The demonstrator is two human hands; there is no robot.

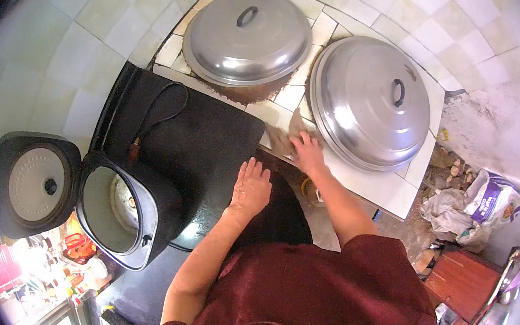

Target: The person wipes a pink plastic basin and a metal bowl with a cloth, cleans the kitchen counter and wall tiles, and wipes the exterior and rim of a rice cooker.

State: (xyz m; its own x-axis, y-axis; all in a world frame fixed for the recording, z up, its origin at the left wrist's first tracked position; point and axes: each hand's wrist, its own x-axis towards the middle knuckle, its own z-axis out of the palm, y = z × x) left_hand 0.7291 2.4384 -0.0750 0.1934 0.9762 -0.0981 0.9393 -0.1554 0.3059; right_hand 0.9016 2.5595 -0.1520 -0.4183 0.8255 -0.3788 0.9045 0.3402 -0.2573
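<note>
My left hand (251,188) is over the right edge of a black countertop (215,132), fingers extended, holding nothing visible. Near the front edge of the tiled stove top (384,185) is my right hand (306,152), its fingers spread above the tiles and nothing seen in them. Just beyond it sits a large domed metal lid (364,107) with a black handle. A second domed metal lid (246,39) lies at the back left of the tiles. On the left, a rice cooker (152,227) stands with its lid (36,183) raised and its inside visible.
A black power cord (187,100) loops on the countertop behind the cooker. Tiled walls (97,20) border the left and back. Plastic bags (491,200) and a red-brown wooden cabinet (464,282) are at the right. Brightly lit kitchen items (79,247) stand at lower left.
</note>
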